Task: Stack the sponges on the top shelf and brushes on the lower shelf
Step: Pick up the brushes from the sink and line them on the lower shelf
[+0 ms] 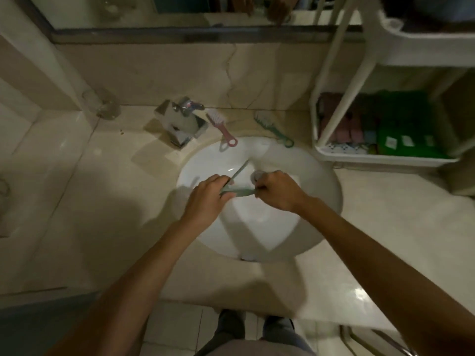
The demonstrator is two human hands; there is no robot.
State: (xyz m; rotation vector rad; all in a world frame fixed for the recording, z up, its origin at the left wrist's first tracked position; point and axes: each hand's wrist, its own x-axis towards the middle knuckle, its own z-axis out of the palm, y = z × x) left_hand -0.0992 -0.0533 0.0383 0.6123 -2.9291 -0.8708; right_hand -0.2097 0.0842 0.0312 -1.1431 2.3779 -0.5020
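Green plastic brush (237,192) held between both hands over white round sink (321,181), left hand (208,199) grip and right hand (279,191) grip closed on its ends, pink brush (221,128) and second green brush (272,129) on beige tabletop (102,176), sponges (359,124) in white shelf rack (385,160).

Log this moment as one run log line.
left hand: holds green brush | right hand: holds same brush | pink brush: counter | shelf: sponges
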